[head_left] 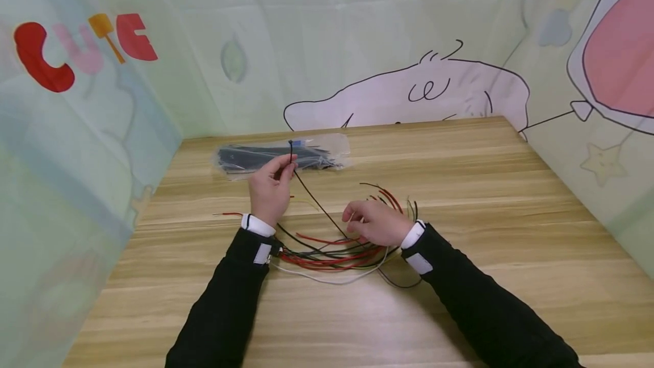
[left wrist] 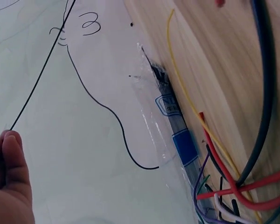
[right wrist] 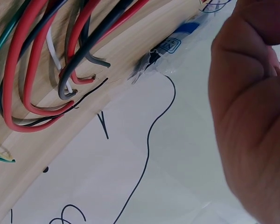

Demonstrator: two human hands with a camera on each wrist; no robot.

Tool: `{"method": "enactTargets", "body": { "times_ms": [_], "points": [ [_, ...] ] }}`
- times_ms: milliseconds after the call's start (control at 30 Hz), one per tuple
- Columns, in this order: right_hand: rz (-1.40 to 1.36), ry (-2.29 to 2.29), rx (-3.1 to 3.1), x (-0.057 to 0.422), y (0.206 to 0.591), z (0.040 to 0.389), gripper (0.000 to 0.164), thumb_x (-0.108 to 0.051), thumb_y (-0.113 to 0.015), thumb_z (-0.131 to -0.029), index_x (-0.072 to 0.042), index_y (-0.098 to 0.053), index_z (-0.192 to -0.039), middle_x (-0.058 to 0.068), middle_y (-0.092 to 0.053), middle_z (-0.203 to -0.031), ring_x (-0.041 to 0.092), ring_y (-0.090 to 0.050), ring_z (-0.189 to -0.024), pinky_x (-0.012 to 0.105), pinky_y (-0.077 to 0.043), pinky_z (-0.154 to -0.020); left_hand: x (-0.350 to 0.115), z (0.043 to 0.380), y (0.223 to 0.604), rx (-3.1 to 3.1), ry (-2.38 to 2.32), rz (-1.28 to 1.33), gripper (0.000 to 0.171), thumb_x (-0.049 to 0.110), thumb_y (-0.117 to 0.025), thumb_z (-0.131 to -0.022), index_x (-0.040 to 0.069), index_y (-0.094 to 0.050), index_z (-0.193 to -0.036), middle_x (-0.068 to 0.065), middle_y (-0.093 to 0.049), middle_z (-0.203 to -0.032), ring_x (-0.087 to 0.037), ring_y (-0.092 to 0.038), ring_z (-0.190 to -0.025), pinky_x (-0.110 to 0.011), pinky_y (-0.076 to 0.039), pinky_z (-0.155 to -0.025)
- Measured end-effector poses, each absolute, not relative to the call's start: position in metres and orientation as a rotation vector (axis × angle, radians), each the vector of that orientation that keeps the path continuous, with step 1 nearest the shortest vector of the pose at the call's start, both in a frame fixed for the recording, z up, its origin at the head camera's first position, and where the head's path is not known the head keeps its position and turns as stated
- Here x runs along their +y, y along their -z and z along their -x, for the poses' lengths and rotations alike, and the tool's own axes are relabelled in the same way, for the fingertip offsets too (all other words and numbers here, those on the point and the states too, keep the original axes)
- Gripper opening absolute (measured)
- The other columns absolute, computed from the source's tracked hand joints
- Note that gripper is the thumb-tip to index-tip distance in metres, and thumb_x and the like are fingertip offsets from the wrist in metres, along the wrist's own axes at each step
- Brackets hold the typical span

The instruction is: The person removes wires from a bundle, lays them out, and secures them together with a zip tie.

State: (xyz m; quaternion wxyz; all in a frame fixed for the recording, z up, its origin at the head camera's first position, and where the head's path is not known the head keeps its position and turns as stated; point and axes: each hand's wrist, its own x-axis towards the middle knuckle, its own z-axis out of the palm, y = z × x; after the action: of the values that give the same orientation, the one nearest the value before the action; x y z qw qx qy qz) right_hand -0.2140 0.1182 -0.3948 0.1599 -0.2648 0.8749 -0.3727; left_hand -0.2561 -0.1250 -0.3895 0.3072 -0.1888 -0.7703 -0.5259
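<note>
My left hand (head_left: 271, 189) is raised over the table and pinches a thin black cable tie (head_left: 318, 202) between thumb and fingertips. The tie's small head stands above the fingers, and its tail slants down to the right toward a loose bundle of wires (head_left: 327, 263). In the left wrist view the cable tie (left wrist: 42, 70) is pulled straight. My right hand (head_left: 380, 221) hovers over the bundle's right part, fingers loosely bent, the tie's tail passing just below the fingertips. The bundle holds red, black, white and yellow wires. In the right wrist view my right hand (right wrist: 252, 112) hides its own fingertips.
A clear plastic bag (head_left: 281, 157) of black cable ties lies at the back of the wooden table (head_left: 460, 169), behind my left hand. Red and black wire ends (head_left: 390, 197) fan out beyond my right hand. A printed cloth backdrop (head_left: 245, 16) rises behind the table.
</note>
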Motion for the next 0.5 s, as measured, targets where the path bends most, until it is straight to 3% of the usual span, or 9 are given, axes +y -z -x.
{"method": "enactTargets", "body": {
  "times_ms": [200, 500],
  "points": [
    [0.817, 0.960, 2.576, 0.117, 0.396, 0.214, 0.010, -0.006, -0.063, -0.101, -0.002, -0.069, -0.108, 0.005, -0.070, -0.095, 0.010, -0.060, -0.073, 0.031, -0.051, -0.070, -0.118, 0.255, 0.394, -2.041, 1.294, 0.638, 0.015, -0.004, -0.068, -0.096, -0.006, -0.076, -0.109, -0.019, -0.076, -0.102, -0.028, -0.075, -0.086, -0.034, -0.058, -0.073],
    [0.767, 0.961, 2.532, 0.115, 0.396, 0.214, 0.011, -0.005, -0.064, -0.100, 0.001, -0.068, -0.108, 0.006, -0.069, -0.090, 0.013, -0.063, -0.064, 0.028, -0.049, -0.062, -0.104, 0.248, 0.397, -2.090, 1.155, 0.749, 0.013, -0.002, -0.068, -0.097, -0.003, -0.077, -0.107, -0.016, -0.077, -0.101, -0.028, -0.074, -0.087, -0.041, -0.057, -0.072]
  ]
}}
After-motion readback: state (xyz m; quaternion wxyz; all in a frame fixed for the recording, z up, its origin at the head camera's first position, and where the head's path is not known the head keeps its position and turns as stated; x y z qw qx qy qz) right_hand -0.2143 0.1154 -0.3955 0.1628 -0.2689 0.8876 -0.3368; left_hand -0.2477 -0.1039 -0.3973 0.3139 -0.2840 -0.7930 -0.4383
